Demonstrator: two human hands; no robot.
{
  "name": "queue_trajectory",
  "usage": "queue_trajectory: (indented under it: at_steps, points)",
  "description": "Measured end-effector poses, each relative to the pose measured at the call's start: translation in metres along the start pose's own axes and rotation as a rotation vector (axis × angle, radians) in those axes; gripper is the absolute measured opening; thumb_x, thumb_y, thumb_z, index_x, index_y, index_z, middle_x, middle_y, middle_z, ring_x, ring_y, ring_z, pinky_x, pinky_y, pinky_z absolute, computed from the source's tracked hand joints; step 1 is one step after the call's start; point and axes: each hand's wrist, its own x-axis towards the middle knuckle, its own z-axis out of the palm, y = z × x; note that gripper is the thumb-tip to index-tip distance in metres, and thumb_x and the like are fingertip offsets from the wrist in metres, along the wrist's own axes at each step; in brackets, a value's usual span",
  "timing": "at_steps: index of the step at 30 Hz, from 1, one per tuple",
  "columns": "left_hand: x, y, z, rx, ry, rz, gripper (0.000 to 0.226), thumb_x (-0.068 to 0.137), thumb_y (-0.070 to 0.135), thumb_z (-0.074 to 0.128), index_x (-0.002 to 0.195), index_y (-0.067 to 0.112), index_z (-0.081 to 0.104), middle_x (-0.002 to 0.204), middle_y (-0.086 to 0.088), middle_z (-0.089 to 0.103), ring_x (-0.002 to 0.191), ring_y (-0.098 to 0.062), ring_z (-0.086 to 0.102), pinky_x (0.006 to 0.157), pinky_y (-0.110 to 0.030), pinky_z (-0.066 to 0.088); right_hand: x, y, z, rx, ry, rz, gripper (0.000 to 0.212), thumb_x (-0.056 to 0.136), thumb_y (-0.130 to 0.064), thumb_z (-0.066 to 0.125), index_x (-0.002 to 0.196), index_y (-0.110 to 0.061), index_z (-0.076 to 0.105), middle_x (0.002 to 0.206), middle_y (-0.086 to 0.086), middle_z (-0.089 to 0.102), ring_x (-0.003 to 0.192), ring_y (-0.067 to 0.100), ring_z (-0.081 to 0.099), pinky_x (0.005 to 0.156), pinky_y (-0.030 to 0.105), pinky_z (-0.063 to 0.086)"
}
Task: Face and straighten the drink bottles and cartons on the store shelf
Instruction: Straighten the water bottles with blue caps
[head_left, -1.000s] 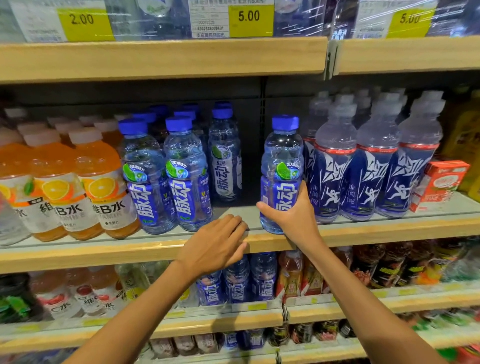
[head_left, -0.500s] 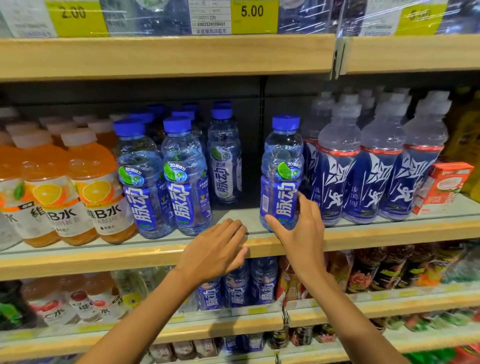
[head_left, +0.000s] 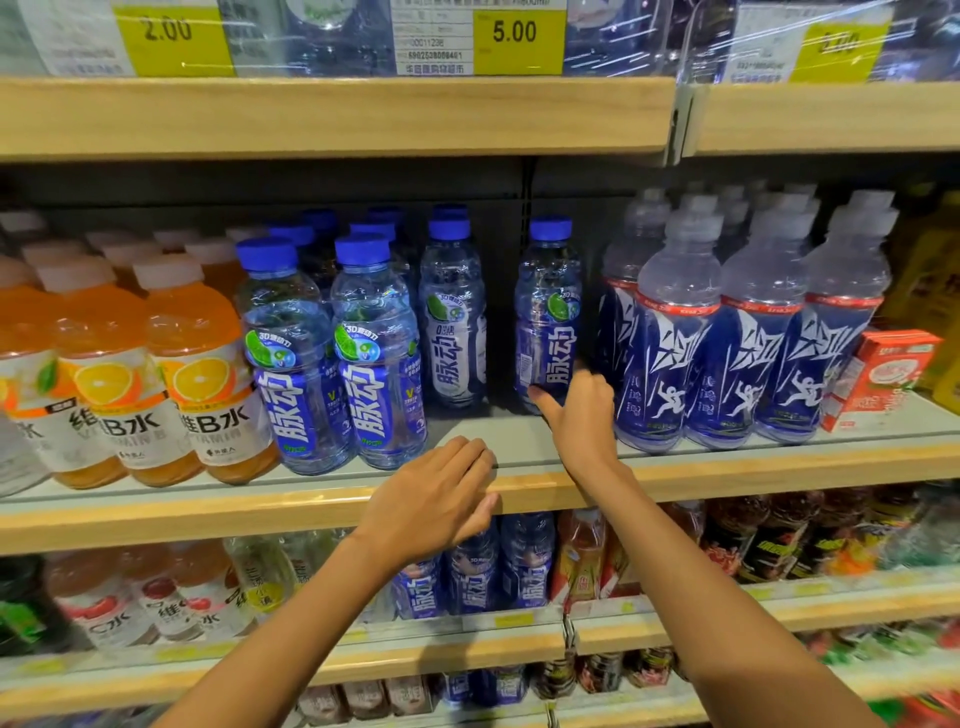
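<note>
The fingers (head_left: 597, 387) and thumb of the right hand (head_left: 584, 421) curl round the foot of the lone blue bottle (head_left: 548, 312). It stands set back on the shelf (head_left: 753, 470), label slightly off square. I'd twist low and gently, then draw it forward into line. The left hand (head_left: 431, 499) rests slack on the lip, holding nothing.

A blue-capped bottle (head_left: 548, 312) stands upright, back from the shelf (head_left: 779, 470) edge, label turned slightly right. A red carton (head_left: 878, 379) sits tilted, far right.
</note>
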Motion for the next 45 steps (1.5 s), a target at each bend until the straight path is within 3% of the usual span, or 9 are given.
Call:
queue_trajectory:
  at_steps: [7,10,15,18,21,27,31,39,45]
  points:
    - [0.0,0.0,-0.002,-0.001,0.003,-0.001,0.038,0.095,0.034,0.042,0.1,0.004,0.065,0.098,-0.01,0.065,0.087,-0.025,0.062,0.072,-0.036,0.055,0.004,-0.006,0.006,-0.036,-0.013,0.045,0.041,0.092,-0.028,0.063,0.115,0.004,0.054,0.11,0.022,0.06,0.096,0.033,0.061,0.07,0.031,0.043]
    - [-0.001,0.0,-0.002,0.006,0.006,0.001,0.038,0.095,0.033,0.042,0.098,0.004,0.066,0.097,-0.01,0.065,0.085,-0.024,0.062,0.071,-0.036,0.055,-0.001,-0.006,0.0,0.006,-0.015,0.041,0.038,0.092,-0.021,0.062,0.119,0.003,0.051,0.115,0.021,0.058,0.103,0.033,0.058,0.078,0.035,0.046]
    - [-0.003,-0.002,-0.002,0.014,0.004,-0.002,0.038,0.095,0.031,0.041,0.097,0.003,0.066,0.094,-0.011,0.066,0.083,-0.026,0.063,0.068,-0.037,0.055,-0.032,-0.004,-0.012,0.108,0.183,-0.182,0.03,0.091,-0.017,0.061,0.118,-0.007,0.053,0.109,0.007,0.06,0.099,0.018,0.057,0.082,0.034,0.049]
    - [-0.003,-0.002,0.0,0.037,0.008,0.004,0.037,0.095,0.031,0.042,0.096,0.003,0.067,0.094,-0.012,0.066,0.083,-0.027,0.064,0.066,-0.037,0.055,-0.035,-0.016,-0.009,0.318,0.043,-0.228,0.033,0.089,-0.022,0.065,0.118,-0.009,0.054,0.108,0.003,0.061,0.095,0.012,0.057,0.083,0.026,0.049]
    - [-0.004,-0.004,0.003,0.084,0.026,0.028,0.038,0.095,0.03,0.043,0.095,0.002,0.068,0.094,-0.014,0.067,0.081,-0.028,0.064,0.065,-0.036,0.055,-0.023,-0.032,0.006,0.39,-0.114,-0.173,0.049,0.087,-0.032,0.067,0.127,-0.008,0.049,0.121,0.006,0.057,0.111,0.018,0.053,0.093,0.028,0.044]
    - [-0.007,-0.003,0.006,0.124,0.084,0.046,0.037,0.095,0.028,0.044,0.094,0.002,0.07,0.094,-0.014,0.068,0.08,-0.027,0.065,0.064,-0.033,0.054,0.005,-0.057,0.044,0.412,-0.125,-0.156,0.057,0.078,-0.026,0.078,0.121,0.0,0.05,0.113,0.016,0.061,0.108,0.03,0.056,0.082,0.022,0.039]
    - [-0.008,-0.003,0.007,0.137,0.093,0.054,0.035,0.092,0.028,0.047,0.094,0.002,0.07,0.093,-0.014,0.069,0.08,-0.027,0.065,0.064,-0.032,0.054,0.014,-0.063,0.064,0.412,-0.135,-0.105,0.067,0.077,-0.032,0.078,0.122,0.006,0.047,0.12,0.021,0.057,0.114,0.034,0.055,0.093,0.04,0.044]
    - [-0.008,-0.003,0.006,0.136,0.084,0.056,0.035,0.092,0.027,0.047,0.094,0.001,0.07,0.093,-0.015,0.069,0.08,-0.028,0.066,0.066,-0.033,0.054,0.028,-0.067,0.071,0.409,-0.234,-0.02,0.077,0.075,-0.032,0.079,0.128,0.009,0.04,0.129,0.021,0.053,0.119,0.033,0.053,0.095,0.044,0.046]
    - [-0.006,-0.001,0.002,0.103,0.043,0.027,0.031,0.093,0.026,0.047,0.093,0.003,0.068,0.09,-0.012,0.066,0.079,-0.026,0.062,0.065,-0.035,0.053,0.006,-0.058,0.048,0.469,-0.146,-0.145,0.037,0.068,-0.012,0.08,0.091,0.007,0.058,0.083,0.012,0.062,0.074,0.022,0.057,0.063,0.024,0.041]
